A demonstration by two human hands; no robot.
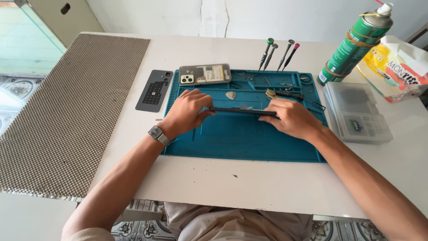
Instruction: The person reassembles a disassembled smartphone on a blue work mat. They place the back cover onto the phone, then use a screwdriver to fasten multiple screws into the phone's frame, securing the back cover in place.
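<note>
My left hand (186, 111) and my right hand (290, 118) hold a thin dark phone body (238, 110) edge-on between them, just above the blue work mat (240, 143). The left fingers pinch its left end, and the right hand covers its right end. A grey triangular pick (230, 95) lies on the mat just behind the phone. An opened phone half with camera lenses (204, 74) rests at the mat's back left corner. A small brush (281, 94) lies behind my right hand.
A dark back cover (154, 90) lies left of the mat. Several screwdrivers (278, 56) stand upright at the mat's back edge. A green spray can (355, 44), a clear parts box (356, 112) and a tissue pack (397, 69) sit at right. A woven mat (67, 116) covers the table's left.
</note>
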